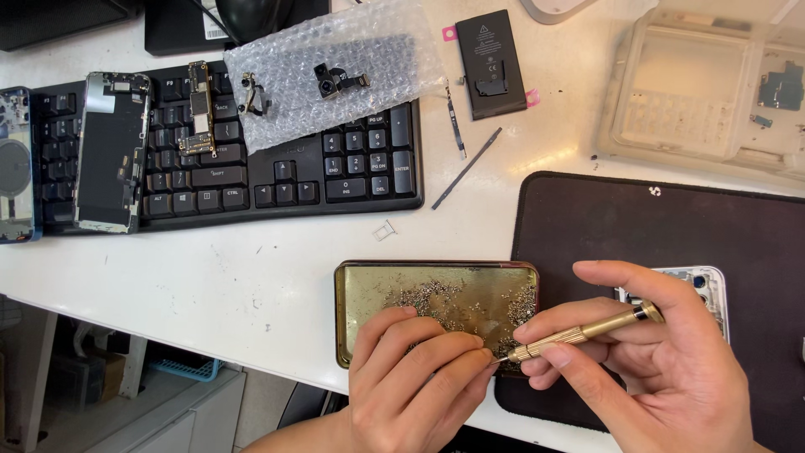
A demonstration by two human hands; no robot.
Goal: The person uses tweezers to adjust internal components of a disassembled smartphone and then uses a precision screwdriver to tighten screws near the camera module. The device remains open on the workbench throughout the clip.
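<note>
My right hand (646, 361) grips a small brass screwdriver (587, 332), its tip pointing left toward my left fingertips. My left hand (415, 382) has its fingers pinched together at the driver's tip, over the front edge of a gold metal tray (369, 294) strewn with several tiny screws (470, 304). Whether a screw sits between the fingers cannot be seen. A white phone frame (708, 285) lies on the black mat (671, 226), partly hidden behind my right hand.
A black keyboard (335, 172) at the back carries a phone screen (111, 151), a logic board (199, 109) and bubble wrap (335, 67) with camera modules. A black battery (491, 63), a thin black rod (466, 168), a SIM tray (384, 230) and a clear plastic tray (704, 92) lie on the white table.
</note>
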